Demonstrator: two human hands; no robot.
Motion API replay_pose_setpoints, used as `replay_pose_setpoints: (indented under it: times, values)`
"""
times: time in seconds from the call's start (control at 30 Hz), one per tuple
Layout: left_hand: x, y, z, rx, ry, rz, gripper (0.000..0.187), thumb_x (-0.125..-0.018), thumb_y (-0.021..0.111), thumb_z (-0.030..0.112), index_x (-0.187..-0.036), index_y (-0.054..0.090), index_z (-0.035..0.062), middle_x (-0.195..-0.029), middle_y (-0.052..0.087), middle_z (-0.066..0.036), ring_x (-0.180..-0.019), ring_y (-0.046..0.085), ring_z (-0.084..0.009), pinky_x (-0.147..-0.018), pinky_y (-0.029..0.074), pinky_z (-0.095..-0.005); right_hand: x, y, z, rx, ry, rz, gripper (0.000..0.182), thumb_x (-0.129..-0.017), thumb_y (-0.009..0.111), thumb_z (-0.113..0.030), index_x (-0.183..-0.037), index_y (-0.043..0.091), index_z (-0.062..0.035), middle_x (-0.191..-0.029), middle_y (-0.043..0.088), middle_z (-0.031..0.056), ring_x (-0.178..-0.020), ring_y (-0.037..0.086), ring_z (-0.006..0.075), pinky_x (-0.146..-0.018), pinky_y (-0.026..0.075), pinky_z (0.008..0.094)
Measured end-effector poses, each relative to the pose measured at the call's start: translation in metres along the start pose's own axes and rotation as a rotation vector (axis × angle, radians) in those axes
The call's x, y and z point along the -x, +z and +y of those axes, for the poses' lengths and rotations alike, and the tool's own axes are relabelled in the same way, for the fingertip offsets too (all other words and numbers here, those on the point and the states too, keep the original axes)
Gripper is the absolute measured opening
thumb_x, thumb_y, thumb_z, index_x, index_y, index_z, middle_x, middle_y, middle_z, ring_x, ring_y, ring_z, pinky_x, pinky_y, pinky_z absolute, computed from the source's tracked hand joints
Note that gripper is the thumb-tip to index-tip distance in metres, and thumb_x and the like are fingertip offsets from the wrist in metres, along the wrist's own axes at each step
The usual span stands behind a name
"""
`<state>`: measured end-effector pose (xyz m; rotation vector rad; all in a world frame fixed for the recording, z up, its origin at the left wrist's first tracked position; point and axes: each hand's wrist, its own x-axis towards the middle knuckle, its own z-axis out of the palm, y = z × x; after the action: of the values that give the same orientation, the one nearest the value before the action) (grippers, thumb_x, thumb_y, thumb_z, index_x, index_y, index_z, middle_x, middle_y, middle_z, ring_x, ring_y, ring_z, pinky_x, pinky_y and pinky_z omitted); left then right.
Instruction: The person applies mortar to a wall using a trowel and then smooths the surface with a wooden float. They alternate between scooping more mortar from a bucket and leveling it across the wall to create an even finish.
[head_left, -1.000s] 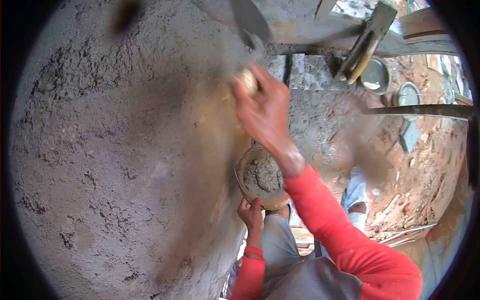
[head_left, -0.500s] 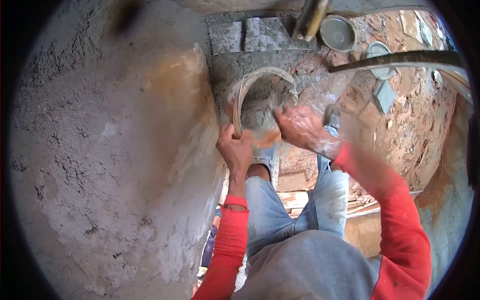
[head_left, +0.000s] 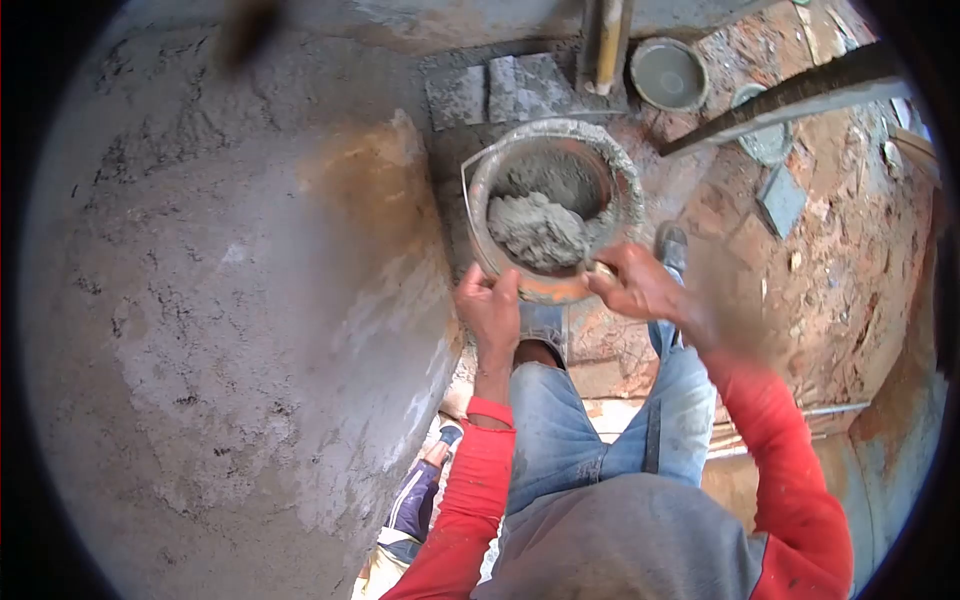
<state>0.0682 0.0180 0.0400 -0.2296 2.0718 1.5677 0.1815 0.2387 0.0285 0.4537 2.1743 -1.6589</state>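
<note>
A round bucket point(head_left: 625, 185) with a mortar-crusted rim stands in front of my knees, its wire handle folded to the left. Inside it lies a heap of wet grey mortar point(head_left: 540, 230). My left hand point(head_left: 492, 305) is closed on the near left part of the bucket's rim. My right hand point(head_left: 635, 282) is wrapped round a short, light-coloured tool handle point(head_left: 603, 269) at the near right of the rim. The rest of that tool is not clearly visible against the mortar.
A rough plastered wall point(head_left: 230, 300) fills the left. Beyond the bucket are a bowl of grey liquid point(head_left: 670, 75), flat slabs point(head_left: 528, 88) and upright poles point(head_left: 608, 45). A beam point(head_left: 790, 105) crosses the upper right above rubble. Another person's leg point(head_left: 415, 495) shows at lower left.
The bucket now shows more upright and fully round, with the mortar heap in plain sight. My right hand has moved down and right, and my left hand slightly right and down.
</note>
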Motion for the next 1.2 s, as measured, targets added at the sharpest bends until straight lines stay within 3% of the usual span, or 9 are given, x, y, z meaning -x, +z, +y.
replay_pose_setpoints:
  times: [0.17, 0.33, 0.57, 0.73, 0.83, 0.87, 1.0, 1.13, 1.2]
  values:
    - [-0.002, 0.001, -0.036, 0.116, -0.067, 0.099, 0.012, -0.086, 0.072, 0.005, -0.098, 0.071, 0.0037, -0.093, 0.072, 0.001, -0.078, 0.062, -0.0046, -0.068, 0.049, -0.0220, -0.007, 0.011, 0.008, -0.133, 0.065, 0.080, 0.039, -0.096, 0.070, -0.030, -0.094, 0.067, 0.0079, -0.070, 0.064, 0.0204, -0.063, 0.065, 0.0297, -0.062, 0.052, 0.0477]
    - [-0.019, -0.027, -0.060, 0.192, -0.216, 0.124, 0.012, -0.086, 0.072, 0.006, -0.098, 0.071, 0.0050, -0.091, 0.071, 0.000, -0.076, 0.064, -0.0073, -0.060, 0.052, -0.0243, -0.028, 0.006, -0.035, -0.839, 0.346, 0.042, 0.019, -0.102, 0.069, -0.019, -0.093, 0.073, -0.0027, -0.069, 0.066, 0.0037, -0.050, 0.057, 0.0088, -0.047, 0.045, 0.0275]
    - [-0.026, -0.128, -0.053, 0.030, -0.251, 0.125, 0.010, -0.089, 0.072, 0.008, -0.097, 0.070, 0.0039, -0.088, 0.068, 0.000, -0.073, 0.061, -0.0080, -0.059, 0.051, -0.0269, -0.084, -0.015, -0.098, -0.796, 0.234, 0.632, 0.015, -0.100, 0.070, -0.018, -0.100, 0.076, -0.0035, -0.069, 0.066, 0.0023, -0.052, 0.058, 0.0076, -0.047, 0.044, 0.0238]
    - [0.009, -0.218, -0.052, -0.061, -0.247, 0.187, 0.010, -0.089, 0.074, 0.006, -0.099, 0.071, 0.0024, -0.089, 0.069, -0.001, -0.073, 0.060, -0.0076, -0.062, 0.048, -0.0278, -0.207, 0.027, -0.135, -0.226, 0.249, 1.320, 0.022, -0.090, 0.074, -0.021, -0.086, 0.071, 0.0007, -0.069, 0.068, 0.0132, -0.057, 0.061, 0.0204, -0.056, 0.048, 0.0412]
    - [0.030, -0.250, -0.059, -0.052, -0.233, 0.282, 0.010, -0.087, 0.075, 0.009, -0.087, 0.069, 0.0012, -0.082, 0.069, 0.001, -0.076, 0.061, -0.0078, -0.069, 0.051, -0.0294, -0.347, 0.084, -0.173, -0.040, 0.300, 1.421, 0.026, -0.087, 0.074, -0.027, -0.086, 0.076, -0.0008, -0.082, 0.077, 0.0195, -0.071, 0.074, 0.0336, -0.065, 0.057, 0.0455]
    - [0.034, -0.246, -0.052, 0.046, -0.235, 0.302, 0.009, -0.086, 0.075, 0.007, -0.090, 0.071, 0.0004, -0.084, 0.070, 0.000, -0.077, 0.061, -0.0085, -0.072, 0.052, -0.0299, -0.384, 0.088, -0.212, -0.109, 0.363, 1.047, 0.027, -0.085, 0.076, -0.027, -0.090, 0.079, -0.0003, -0.086, 0.078, 0.0217, -0.080, 0.078, 0.0396, -0.070, 0.060, 0.0480]
    - [0.025, -0.236, -0.050, -0.010, -0.257, 0.374, 0.013, -0.085, 0.072, 0.007, -0.095, 0.073, -0.0019, -0.086, 0.071, -0.002, -0.078, 0.062, -0.0117, -0.076, 0.053, -0.0335, -0.338, 0.093, -0.345, -0.361, -0.405, 0.930, 0.024, -0.087, 0.074, -0.021, -0.095, 0.074, 0.0019, -0.080, 0.073, 0.0284, -0.082, 0.074, 0.0502, -0.073, 0.058, 0.0547]
    - [0.014, -0.237, -0.077, -0.062, -0.261, 0.377, 0.015, -0.085, 0.069, 0.009, -0.093, 0.071, -0.0031, -0.085, 0.071, -0.003, -0.079, 0.061, -0.0144, -0.078, 0.053, -0.0366, -0.209, 0.105, -0.301, -0.252, -0.434, 0.651, 0.019, -0.091, 0.071, -0.020, -0.091, 0.068, -0.0019, -0.077, 0.071, 0.0242, -0.077, 0.071, 0.0504, -0.073, 0.056, 0.0561]
    - [0.000, -0.221, -0.069, -0.052, -0.247, 0.360, 0.014, -0.084, 0.070, 0.010, -0.089, 0.068, -0.0032, -0.082, 0.070, -0.005, -0.078, 0.060, -0.0149, -0.077, 0.053, -0.0375, -0.153, 0.100, -0.229, -0.015, -0.139, 0.283, 0.021, -0.093, 0.070, -0.023, -0.099, 0.071, -0.0023, -0.081, 0.074, 0.0216, -0.080, 0.073, 0.0472, -0.076, 0.058, 0.0546]
